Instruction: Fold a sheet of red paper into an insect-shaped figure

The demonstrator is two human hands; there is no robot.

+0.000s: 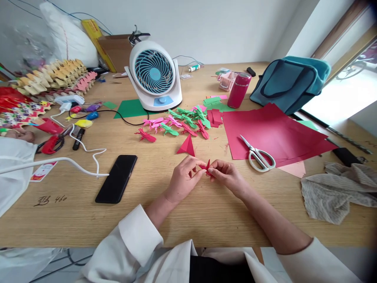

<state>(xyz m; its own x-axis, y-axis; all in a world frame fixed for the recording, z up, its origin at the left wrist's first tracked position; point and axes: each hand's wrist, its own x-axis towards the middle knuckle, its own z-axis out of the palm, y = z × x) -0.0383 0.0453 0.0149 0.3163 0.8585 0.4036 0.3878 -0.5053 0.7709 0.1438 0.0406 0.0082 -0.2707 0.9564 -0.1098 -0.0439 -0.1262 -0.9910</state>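
Note:
Over the middle of the wooden table, my left hand (186, 177) and my right hand (227, 176) meet fingertip to fingertip. Between them they pinch a small folded red paper piece (207, 167), one pointed end of which stands up; the fingers cover much of it. Just beyond my left hand lies a folded red paper triangle (186, 146). Farther back is a loose pile of folded paper figures in green (169, 129), pink (154, 122) and red (145, 135). A stack of small red paper pieces (215, 117) sits beside the pile.
White-handled scissors (260, 159) lie on large red paper sheets (265, 131) to the right, near a grey cloth (338, 188). A black phone (117, 179) and white cable are at left. Behind stand a fan (154, 74), a red bottle (239, 91) and a blue bag (290, 84). Another person's hand (22, 135) shows far left.

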